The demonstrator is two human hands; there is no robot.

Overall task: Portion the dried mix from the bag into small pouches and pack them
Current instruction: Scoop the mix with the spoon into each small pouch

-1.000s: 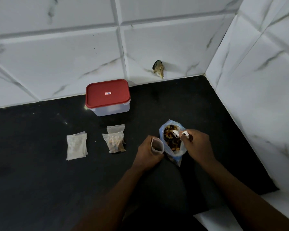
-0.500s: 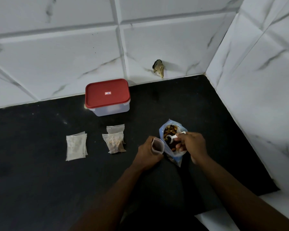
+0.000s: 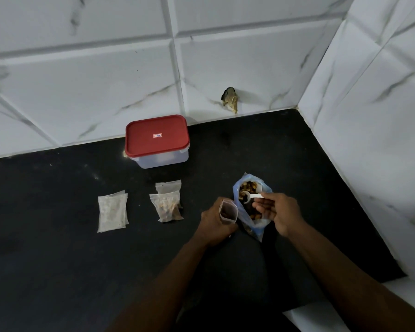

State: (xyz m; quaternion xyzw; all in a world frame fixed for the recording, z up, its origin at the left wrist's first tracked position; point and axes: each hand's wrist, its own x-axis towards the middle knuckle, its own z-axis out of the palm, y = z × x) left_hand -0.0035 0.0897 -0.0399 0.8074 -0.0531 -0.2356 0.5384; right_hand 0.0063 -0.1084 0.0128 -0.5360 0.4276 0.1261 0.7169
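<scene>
A blue-tinted plastic bag of brown dried mix stands open on the black counter. My right hand pinches a small white spoon whose bowl sits over the mix inside the bag. My left hand grips a small clear pouch upright with its mouth open, right beside the bag. A filled pouch lies left of my hands, with another pouch partly under it. Further left lies a small stack of flat empty pouches.
A clear box with a red lid stands shut against the tiled back wall. A tiled side wall closes the counter on the right. A dark broken spot marks the back wall near the corner.
My right hand dipped the spoon down into the bag and has now lifted it back toward the bag's mouth. My left hand held the open pouch nearly still.
</scene>
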